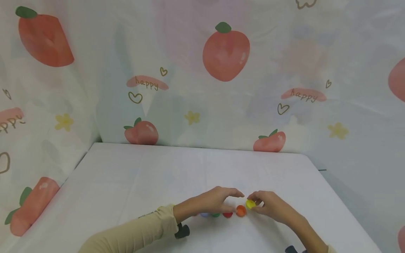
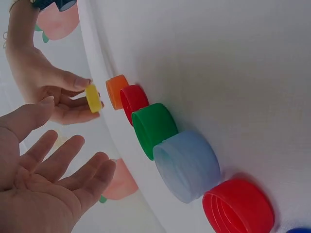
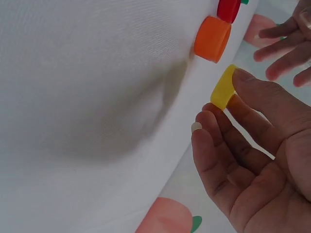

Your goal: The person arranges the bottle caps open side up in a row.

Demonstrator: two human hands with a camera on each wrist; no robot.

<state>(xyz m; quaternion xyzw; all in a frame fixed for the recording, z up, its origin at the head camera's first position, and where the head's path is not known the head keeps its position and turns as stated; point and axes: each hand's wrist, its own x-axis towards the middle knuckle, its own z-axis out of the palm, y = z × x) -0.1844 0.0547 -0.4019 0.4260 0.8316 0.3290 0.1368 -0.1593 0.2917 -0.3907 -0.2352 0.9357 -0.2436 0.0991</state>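
My right hand (image 1: 273, 207) pinches a yellow bottle cap (image 3: 223, 90) between thumb and fingertips, held just beyond the right end of a row of caps. Closest to it is an orange cap (image 1: 241, 211). From there the row runs left with a red cap (image 2: 135, 103), a green cap (image 2: 158, 127), a larger pale blue cap (image 2: 192, 165) and another red cap (image 2: 243, 208). My left hand (image 1: 216, 199) hovers over the row with its fingers spread and nothing in them. In the head view it hides part of the row.
A sliver of a dark blue cap (image 2: 299, 230) shows at the left wrist view's lower edge. The caps lie on a white-covered table (image 1: 152, 175). Behind and to the left hangs a fruit-patterned cloth (image 1: 177, 45), meeting the table's far edge.
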